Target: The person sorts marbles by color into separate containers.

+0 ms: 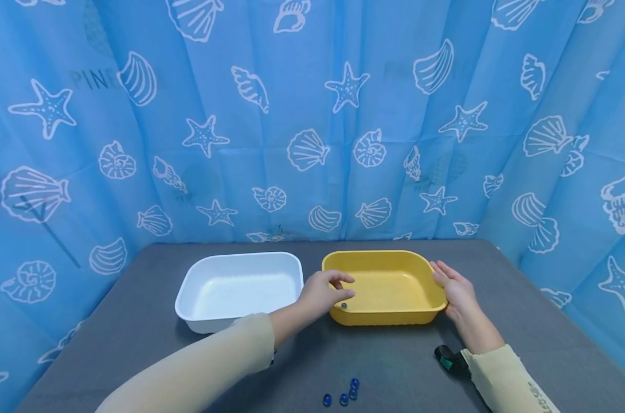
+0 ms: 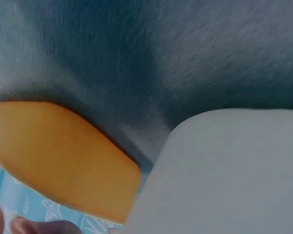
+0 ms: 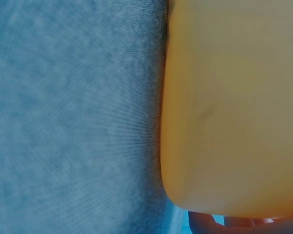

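A yellow tray [image 1: 390, 261] stands on the grey table, right of a white tray [image 1: 240, 259]. My left hand [image 1: 342, 288] grips the yellow tray's left rim, with fingers curled over the edge and the thumb inside. My right hand [image 1: 442, 276] holds the right rim, fingers lying along its top. One blue marble [image 1: 344, 306] lies in the yellow tray's near left corner. The left wrist view shows the yellow tray [image 2: 63, 156] and white tray [image 2: 224, 175] from below, with fingertips [image 2: 39, 226] at the bottom edge. The right wrist view shows the yellow tray's wall [image 3: 234, 107] and fingertips [image 3: 219, 224].
Several blue marbles [image 1: 345, 393] lie on the grey table [image 1: 137, 327] near its front edge. A small black and green device [image 1: 448, 360] sits by my right wrist. A blue curtain [image 1: 312, 115] printed with shells hangs behind and around the table.
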`<act>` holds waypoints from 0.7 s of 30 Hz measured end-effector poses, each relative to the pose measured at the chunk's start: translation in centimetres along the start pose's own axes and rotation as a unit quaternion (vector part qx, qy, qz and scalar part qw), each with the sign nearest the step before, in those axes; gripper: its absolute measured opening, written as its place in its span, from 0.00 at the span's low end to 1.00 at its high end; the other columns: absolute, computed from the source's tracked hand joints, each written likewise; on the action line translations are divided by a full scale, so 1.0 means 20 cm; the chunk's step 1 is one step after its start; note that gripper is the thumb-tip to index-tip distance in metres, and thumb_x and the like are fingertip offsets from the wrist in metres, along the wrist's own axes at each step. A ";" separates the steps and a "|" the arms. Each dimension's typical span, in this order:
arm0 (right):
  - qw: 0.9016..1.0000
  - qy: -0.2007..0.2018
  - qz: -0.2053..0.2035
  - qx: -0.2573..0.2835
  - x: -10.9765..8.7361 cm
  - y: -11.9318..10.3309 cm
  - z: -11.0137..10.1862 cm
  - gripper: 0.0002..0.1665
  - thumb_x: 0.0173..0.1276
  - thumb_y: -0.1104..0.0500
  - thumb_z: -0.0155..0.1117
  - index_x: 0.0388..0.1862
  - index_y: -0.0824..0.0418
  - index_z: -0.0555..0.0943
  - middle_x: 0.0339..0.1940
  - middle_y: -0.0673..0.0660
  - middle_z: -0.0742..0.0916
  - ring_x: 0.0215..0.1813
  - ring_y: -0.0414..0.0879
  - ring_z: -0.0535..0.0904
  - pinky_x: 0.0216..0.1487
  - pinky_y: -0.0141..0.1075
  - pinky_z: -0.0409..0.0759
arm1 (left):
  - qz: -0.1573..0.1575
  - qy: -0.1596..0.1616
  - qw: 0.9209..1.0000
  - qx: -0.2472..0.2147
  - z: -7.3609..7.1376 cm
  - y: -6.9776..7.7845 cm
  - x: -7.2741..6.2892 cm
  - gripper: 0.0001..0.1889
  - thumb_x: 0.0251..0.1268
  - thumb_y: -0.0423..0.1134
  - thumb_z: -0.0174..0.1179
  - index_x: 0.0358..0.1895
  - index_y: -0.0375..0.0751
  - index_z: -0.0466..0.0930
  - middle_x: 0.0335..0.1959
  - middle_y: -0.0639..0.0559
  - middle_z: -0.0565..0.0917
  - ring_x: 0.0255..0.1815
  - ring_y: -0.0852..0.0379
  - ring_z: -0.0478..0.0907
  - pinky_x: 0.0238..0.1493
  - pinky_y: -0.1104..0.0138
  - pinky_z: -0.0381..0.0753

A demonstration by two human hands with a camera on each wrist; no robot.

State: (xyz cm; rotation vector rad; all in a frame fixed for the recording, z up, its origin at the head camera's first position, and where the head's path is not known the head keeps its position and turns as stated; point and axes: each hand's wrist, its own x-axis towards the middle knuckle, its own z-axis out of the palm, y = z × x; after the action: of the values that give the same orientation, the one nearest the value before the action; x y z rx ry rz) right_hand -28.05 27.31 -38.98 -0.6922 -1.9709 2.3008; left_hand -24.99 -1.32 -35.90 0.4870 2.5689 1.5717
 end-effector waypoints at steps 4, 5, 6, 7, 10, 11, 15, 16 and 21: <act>1.000 -0.004 -0.003 0.001 0.00 -0.01 0.00 0.34 0.79 0.57 0.46 0.79 0.55 0.49 0.77 0.53 0.59 0.77 0.48 0.53 0.71 0.40 0.56 | 0.037 -0.056 0.998 -0.020 -0.03 -0.02 -0.06 0.14 0.62 0.37 0.67 0.50 0.38 0.84 0.25 0.54 0.75 0.27 0.59 0.69 0.26 0.72 0.67; 1.000 -0.004 -0.003 0.001 -0.01 -0.01 0.00 0.34 0.79 0.58 0.46 0.79 0.55 0.49 0.78 0.53 0.59 0.77 0.47 0.53 0.71 0.40 0.56 | 0.043 -0.074 0.996 -0.025 -0.03 -0.03 -0.08 0.15 0.62 0.37 0.67 0.50 0.37 0.83 0.25 0.54 0.75 0.28 0.60 0.69 0.26 0.72 0.67; 1.000 -0.005 -0.002 0.003 -0.01 -0.01 0.00 0.34 0.79 0.58 0.46 0.79 0.55 0.49 0.78 0.53 0.58 0.77 0.47 0.53 0.71 0.39 0.56 | 0.044 -0.092 0.994 -0.028 -0.04 -0.04 -0.10 0.15 0.62 0.37 0.66 0.51 0.36 0.83 0.25 0.55 0.74 0.28 0.61 0.69 0.27 0.72 0.67; 1.000 -0.005 -0.002 0.003 -0.01 -0.01 0.00 0.34 0.79 0.58 0.46 0.79 0.55 0.49 0.77 0.54 0.59 0.77 0.47 0.53 0.71 0.39 0.56 | 0.045 -0.111 0.992 -0.029 -0.05 -0.05 -0.12 0.14 0.63 0.36 0.66 0.50 0.35 0.83 0.25 0.55 0.74 0.28 0.61 0.69 0.28 0.73 0.68; 1.000 -0.005 -0.002 0.002 0.00 0.00 0.00 0.34 0.79 0.58 0.46 0.79 0.55 0.50 0.77 0.54 0.59 0.77 0.47 0.53 0.71 0.39 0.56 | 0.039 -0.168 0.985 -0.029 -0.08 -0.10 -0.18 0.13 0.63 0.34 0.66 0.48 0.33 0.83 0.25 0.56 0.75 0.28 0.61 0.69 0.28 0.73 0.67; 1.000 -0.005 -0.003 0.002 0.00 0.00 0.00 0.34 0.79 0.58 0.46 0.79 0.55 0.50 0.77 0.54 0.59 0.77 0.47 0.53 0.71 0.39 0.56 | 0.038 -0.185 0.982 -0.027 -0.09 -0.11 -0.20 0.12 0.63 0.33 0.66 0.48 0.33 0.83 0.25 0.56 0.75 0.27 0.62 0.69 0.28 0.73 0.67; 1.000 -0.008 -0.006 0.001 0.00 -0.01 0.00 0.34 0.79 0.57 0.47 0.79 0.55 0.50 0.77 0.54 0.58 0.77 0.47 0.53 0.71 0.39 0.56 | 0.044 -0.238 0.970 -0.004 -0.13 -0.17 -0.28 0.10 0.62 0.32 0.65 0.46 0.34 0.83 0.25 0.59 0.76 0.26 0.64 0.68 0.28 0.74 0.66; 1.000 -0.007 -0.006 0.000 0.00 -0.01 0.00 0.34 0.79 0.57 0.47 0.79 0.55 0.50 0.78 0.54 0.58 0.77 0.48 0.53 0.71 0.39 0.56 | 0.047 -0.247 0.968 0.000 -0.14 -0.18 -0.29 0.10 0.62 0.32 0.65 0.45 0.34 0.83 0.26 0.59 0.77 0.26 0.64 0.68 0.28 0.74 0.67; 1.000 -0.006 -0.006 0.000 -0.01 0.00 0.00 0.34 0.79 0.57 0.47 0.79 0.55 0.50 0.78 0.54 0.58 0.77 0.48 0.53 0.71 0.39 0.56 | 0.051 -0.284 0.957 0.009 -0.16 -0.23 -0.35 0.09 0.62 0.33 0.66 0.45 0.38 0.83 0.29 0.60 0.77 0.28 0.66 0.69 0.30 0.75 0.68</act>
State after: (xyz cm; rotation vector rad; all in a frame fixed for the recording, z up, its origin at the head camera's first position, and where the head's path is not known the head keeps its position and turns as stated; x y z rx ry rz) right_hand -27.97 27.32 -38.87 -0.6646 -1.9747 2.3042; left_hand -20.15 -8.28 -39.06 0.9283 2.1430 1.2008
